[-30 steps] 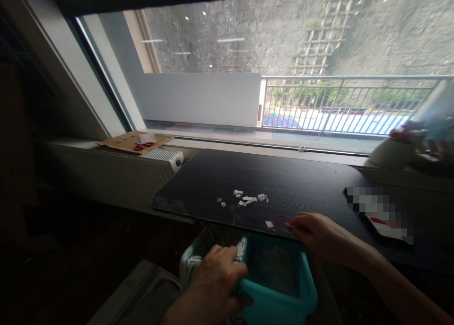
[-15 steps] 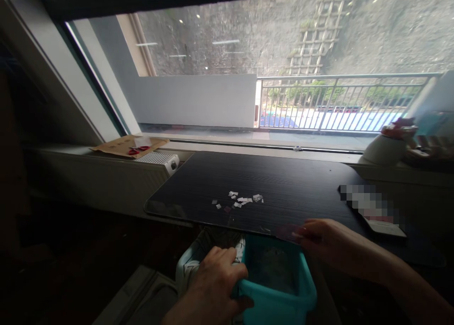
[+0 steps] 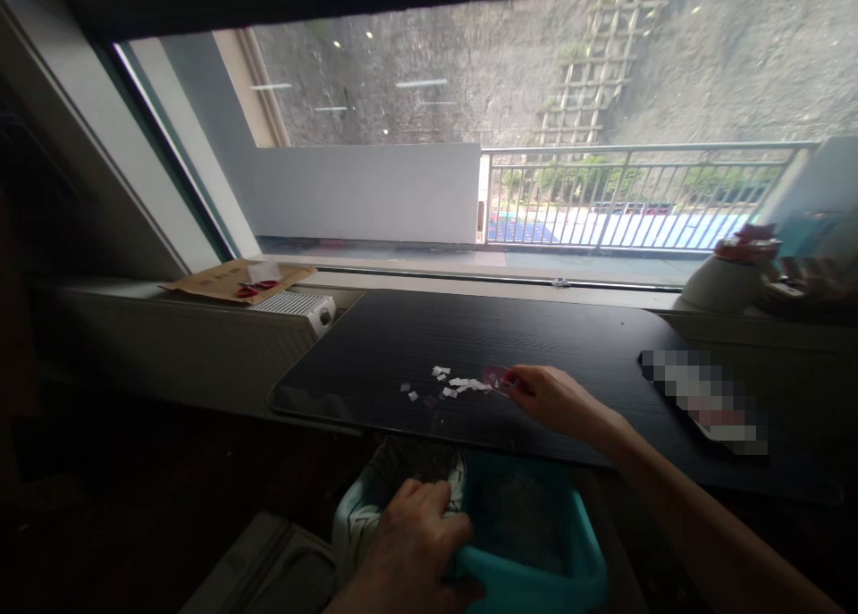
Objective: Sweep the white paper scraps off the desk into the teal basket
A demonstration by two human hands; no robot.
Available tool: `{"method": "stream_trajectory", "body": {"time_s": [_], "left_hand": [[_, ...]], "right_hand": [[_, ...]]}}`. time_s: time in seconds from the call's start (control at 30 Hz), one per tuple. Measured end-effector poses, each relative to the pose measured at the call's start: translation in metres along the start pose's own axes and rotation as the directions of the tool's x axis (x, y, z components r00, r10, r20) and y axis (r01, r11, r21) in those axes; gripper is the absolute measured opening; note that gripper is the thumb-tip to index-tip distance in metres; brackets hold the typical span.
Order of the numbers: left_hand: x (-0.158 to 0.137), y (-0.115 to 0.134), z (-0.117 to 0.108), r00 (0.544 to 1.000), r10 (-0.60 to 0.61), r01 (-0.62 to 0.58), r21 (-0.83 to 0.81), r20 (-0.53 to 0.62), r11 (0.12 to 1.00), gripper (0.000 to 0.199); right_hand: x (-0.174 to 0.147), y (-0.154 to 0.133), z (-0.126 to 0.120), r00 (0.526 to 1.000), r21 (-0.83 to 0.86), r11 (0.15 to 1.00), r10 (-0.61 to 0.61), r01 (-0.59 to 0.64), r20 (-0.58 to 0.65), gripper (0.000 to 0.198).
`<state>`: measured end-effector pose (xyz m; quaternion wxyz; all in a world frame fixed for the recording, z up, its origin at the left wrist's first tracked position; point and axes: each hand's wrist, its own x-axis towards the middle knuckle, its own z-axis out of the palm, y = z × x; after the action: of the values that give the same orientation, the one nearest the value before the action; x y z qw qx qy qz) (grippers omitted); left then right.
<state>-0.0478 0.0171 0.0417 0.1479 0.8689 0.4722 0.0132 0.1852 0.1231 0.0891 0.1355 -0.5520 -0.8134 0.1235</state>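
Note:
My right hand [image 3: 536,389] reaches over the dark table and pinches a thin, see-through pinkish piece of plastic [image 3: 494,378]. The plastic lies against the right end of a scatter of small white paper scraps [image 3: 459,383]. Below the table's front edge stands a turquoise two-part bin [image 3: 529,571]; a patterned liner hangs in its left compartment, and the right one holds something dim that I cannot make out. My left hand [image 3: 422,538] is closed over the bin's near rim around the divider, with its fingertips partly hidden.
The black tabletop [image 3: 523,328] has a blurred-out flat object [image 3: 703,404] at its right. On the sill lie red-handled scissors [image 3: 258,288] on a brown paper envelope [image 3: 214,281], beside a white radiator [image 3: 295,308]. A rounded white container [image 3: 720,281] stands right, before the window.
My right hand has moved from the table's front edge, above the bin, forward and left to the scraps, with the pinkish plastic in it. My left hand stays on the bin.

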Motion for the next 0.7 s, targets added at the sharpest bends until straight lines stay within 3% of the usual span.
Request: {"method": "stream_trajectory", "body": {"time_s": [0.2, 0.37, 0.57, 0.7], "left_hand": [[-0.002, 0.004, -0.003, 0.999, 0.014, -0.015, -0.024, -0.041, 1.000, 0.032], [-0.003, 0.007, -0.004, 1.000, -0.014, 0.014, -0.010, -0.020, 1.000, 0.032], [-0.003, 0.007, -0.005, 0.999, 0.009, -0.010, -0.026, -0.034, 1.000, 0.030], [-0.002, 0.006, -0.001, 0.997, 0.021, -0.023, -0.029, -0.070, 0.999, 0.031]], "right_hand": [[-0.026, 0.006, -0.011, 1.000, 0.013, 1.000, 0.007, -0.008, 0.026, 0.025], [-0.022, 0.003, -0.006, 0.998, 0.120, 0.992, -0.035, 0.029, 0.050, 0.030], [-0.025, 0.006, -0.010, 0.999, 0.053, 0.998, 0.030, -0.031, 0.016, 0.029], [-0.022, 0.001, -0.007, 1.000, 0.123, 0.992, -0.025, 0.023, 0.016, 0.028]]}}
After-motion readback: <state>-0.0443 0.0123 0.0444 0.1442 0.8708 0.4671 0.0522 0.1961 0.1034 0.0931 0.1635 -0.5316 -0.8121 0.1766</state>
